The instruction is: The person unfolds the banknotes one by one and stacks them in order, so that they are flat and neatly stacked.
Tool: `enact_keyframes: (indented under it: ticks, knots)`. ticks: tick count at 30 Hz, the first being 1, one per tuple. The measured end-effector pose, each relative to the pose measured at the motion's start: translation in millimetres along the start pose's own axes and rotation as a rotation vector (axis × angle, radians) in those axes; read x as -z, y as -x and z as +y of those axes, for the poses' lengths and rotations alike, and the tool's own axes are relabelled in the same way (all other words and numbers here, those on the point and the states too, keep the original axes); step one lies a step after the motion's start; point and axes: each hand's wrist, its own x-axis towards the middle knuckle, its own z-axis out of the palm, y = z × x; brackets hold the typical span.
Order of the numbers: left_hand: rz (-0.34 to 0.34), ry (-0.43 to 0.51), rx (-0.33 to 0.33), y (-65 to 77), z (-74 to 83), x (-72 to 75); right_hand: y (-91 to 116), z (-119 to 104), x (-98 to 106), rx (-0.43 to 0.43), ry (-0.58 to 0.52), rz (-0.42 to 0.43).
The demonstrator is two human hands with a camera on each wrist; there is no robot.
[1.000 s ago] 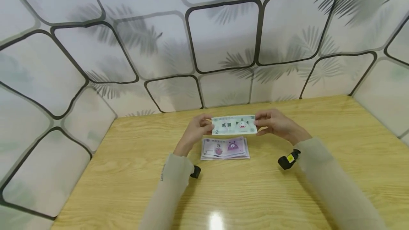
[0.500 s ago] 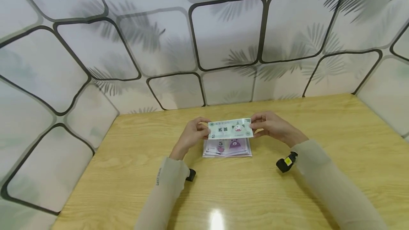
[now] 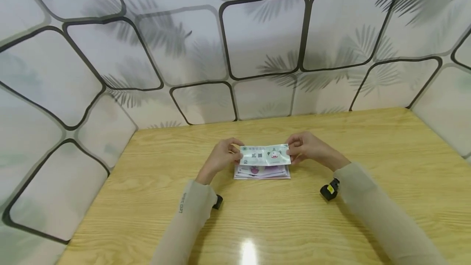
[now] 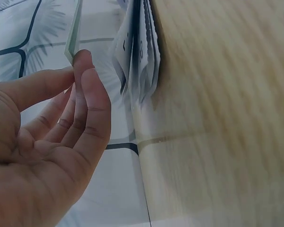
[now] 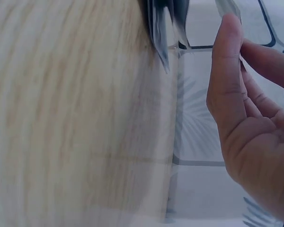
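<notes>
A pale green play banknote (image 3: 265, 155) marked 2, with a small monster face, is stretched level between both hands. My left hand (image 3: 221, 156) pinches its left end between thumb and fingers, and my right hand (image 3: 310, 149) pinches the right end. Below it on the table lies a loose stack of purple notes (image 3: 263, 173), its upper part hidden behind the green note. In the left wrist view the green note (image 4: 74, 33) stands apart from the stack (image 4: 142, 56), whose ends are slightly fanned. The right wrist view shows a gap there too.
The wooden table (image 3: 147, 199) stretches around the stack. A patterned wall covering (image 3: 261, 40) with leaf prints and dark outlines rises at the table's far edge and along both sides. Light glares off the table (image 3: 249, 252) at the front.
Both hands have lowered the green note toward the purple stack and now it covers much of the stack from view. The grip at both ends is kept.
</notes>
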Motion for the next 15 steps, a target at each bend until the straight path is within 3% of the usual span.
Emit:
enact_keyframes:
  ticks: [7,15]
  knots:
    - [-0.011,-0.031,0.015,1.5,-0.3,-0.7,-1.8,0.6,-3.9,-0.022,0.089,0.015]
    - [-0.040,-0.058,0.045,0.7,-2.7,-3.7,-4.8,4.7,-8.3,-0.043,0.109,0.001]
